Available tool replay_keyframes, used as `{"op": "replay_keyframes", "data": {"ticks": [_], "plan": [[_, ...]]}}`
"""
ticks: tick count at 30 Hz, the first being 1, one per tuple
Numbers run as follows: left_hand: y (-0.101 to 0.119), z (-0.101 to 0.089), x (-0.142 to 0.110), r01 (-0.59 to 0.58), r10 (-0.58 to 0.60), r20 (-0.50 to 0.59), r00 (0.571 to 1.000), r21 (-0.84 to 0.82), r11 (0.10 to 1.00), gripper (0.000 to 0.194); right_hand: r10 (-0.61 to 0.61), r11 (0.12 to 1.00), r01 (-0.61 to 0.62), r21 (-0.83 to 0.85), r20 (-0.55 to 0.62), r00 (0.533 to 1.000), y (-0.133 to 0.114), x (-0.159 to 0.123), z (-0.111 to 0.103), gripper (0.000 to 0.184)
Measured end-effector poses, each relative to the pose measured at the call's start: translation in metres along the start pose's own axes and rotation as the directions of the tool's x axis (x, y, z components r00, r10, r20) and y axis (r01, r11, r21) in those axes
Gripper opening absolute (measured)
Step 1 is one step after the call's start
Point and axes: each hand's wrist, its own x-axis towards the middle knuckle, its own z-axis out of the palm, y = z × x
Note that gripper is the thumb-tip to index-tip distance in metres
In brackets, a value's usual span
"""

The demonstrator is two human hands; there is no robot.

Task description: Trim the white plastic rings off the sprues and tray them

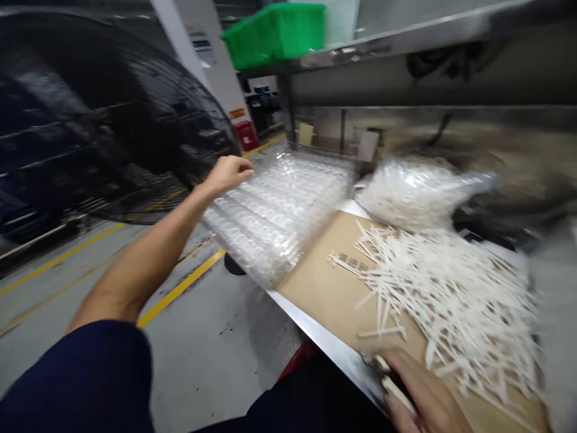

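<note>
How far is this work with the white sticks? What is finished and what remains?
Done: a clear bag looks full of white sticks. In hand: the right hand grips some sticks; the left hand touches clear plastic trays. Remaining: loose sticks on cardboard.

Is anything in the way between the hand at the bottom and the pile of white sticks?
No, nothing visible is in the way. The right hand is already at the near edge of the white sticks, holding a white stick, and only the cardboard lies under and beside them.
</note>
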Motion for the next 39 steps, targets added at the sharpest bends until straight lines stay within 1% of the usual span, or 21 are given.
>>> {"op": "replay_keyframes", "data": {"ticks": [3,4,5,6,7,9,10,12,15,17,18,19,20,24,26,30,33,35,36,37,39], "plan": [[0.054,0.004,-0.005,-0.178,0.179,0.002,0.984,0.085,0.980,0.054,-0.023,0.998,0.018,0.068,0.071,0.997,-0.011,0.016,-0.001,0.021],[0.074,0.009,-0.005,-0.246,0.249,-0.017,0.968,0.108,0.963,0.057,-0.042,0.997,0.036,0.069,0.090,0.995,-0.011,0.020,0.000,0.019],[0.095,0.017,-0.005,-0.326,0.328,-0.005,0.945,0.110,0.939,0.059,-0.057,0.997,0.052,0.055,0.089,0.994,-0.009,0.022,0.002,0.022],[0.118,0.025,-0.007,-0.416,0.416,0.026,0.909,0.086,0.905,0.060,-0.075,0.997,0.072,0.040,0.080,0.994,-0.006,0.023,0.004,0.025],[0.143,0.035,-0.011,-0.517,0.514,0.066,0.855,0.054,0.854,0.059,-0.098,0.995,0.097,0.018,0.073,0.993,-0.003,0.023,0.006,0.027],[0.197,0.056,-0.024,-0.690,0.683,0.187,0.706,-0.033,0.723,0.053,-0.133,0.990,0.136,-0.047,0.068,0.989,0.000,0.020,0.009,0.030],[0.225,0.066,-0.032,-0.744,0.736,0.252,0.629,-0.080,0.664,0.048,-0.152,0.984,0.157,-0.079,0.072,0.986,0.000,0.018,0.011,0.030],[0.276,0.086,-0.048,-0.797,0.784,0.363,0.503,-0.156,0.584,0.039,-0.189,0.971,0.199,-0.130,0.086,0.978,-0.002,0.014,0.013,0.033],[0.339,0.112,-0.065,-0.847,0.805,0.466,0.367,-0.191,0.497,0.031,-0.230,0.954,0.249,-0.165,0.125,0.965,-0.006,0.012,0.015,0.040],[0.368,0.127,-0.074,-0.871,0.802,0.515,0.304,-0.191,0.452,0.029,-0.231,0.950,0.258,-0.175,0.162,0.959,-0.008,0.013,0.014,0.042],[0.379,0.135,-0.077,-0.878,0.793,0.536,0.289,-0.183,0.443,0.027,-0.225,0.950,0.256,-0.179,0.177,0.958,-0.008,0.013,0.014,0.042],[0.388,0.142,-0.081,-0.879,0.778,0.556,0.293,-0.163,0.448,0.026,-0.217,0.951,0.251,-0.182,0.190,0.958,-0.008,0.014,0.013,0.042],[0.394,0.149,-0.085,-0.876,0.757,0.574,0.313,-0.133,0.463,0.025,-0.207,0.952,0.245,-0.186,0.199,0.958,-0.008,0.015,0.011,0.042],[0.400,0.172,-0.095,-0.808,0.647,0.613,0.453,-0.024,0.588,0.027,-0.190,0.952,0.234,-0.197,0.217,0.957,-0.009,0.018,0.007,0.041],[0.397,0.178,-0.096,-0.773,0.627,0.600,0.497,-0.021,0.633,0.033,-0.186,0.950,0.233,-0.208,0.222,0.957,-0.009,0.018,0.007,0.040],[0.387,0.173,-0.091,-0.670,0.628,0.454,0.632,-0.087,0.737,0.036,-0.185,0.946,0.232,-0.227,0.209,0.960,-0.010,0.019,0.006,0.039],[0.376,0.163,-0.086,-0.543,0.607,0.307,0.733,-0.274,0.794,0.030,-0.178,0.947,0.223,-0.230,0.200,0.963,-0.010,0.019,0.006,0.038],[0.365,0.157,-0.085,-0.400,0.550,0.234,0.801,-0.474,0.784,0.030,-0.172,0.950,0.214,-0.227,0.191,0.966,-0.008,0.019,0.006,0.038],[0.358,0.155,-0.085,-0.306,0.508,0.215,0.834,-0.585,0.751,0.031,-0.169,0.952,0.208,-0.224,0.184,0.968,-0.007,0.018,0.006,0.038],[0.351,0.153,-0.086,-0.208,0.464,0.208,0.861,-0.689,0.695,0.032,-0.165,0.955,0.201,-0.219,0.173,0.971,-0.006,0.018,0.006,0.038],[0.337,0.152,-0.089,-0.041,0.387,0.205,0.899,-0.840,0.540,0.032,-0.152,0.964,0.177,-0.198,0.136,0.979,-0.004,0.018,0.006,0.036]]}}
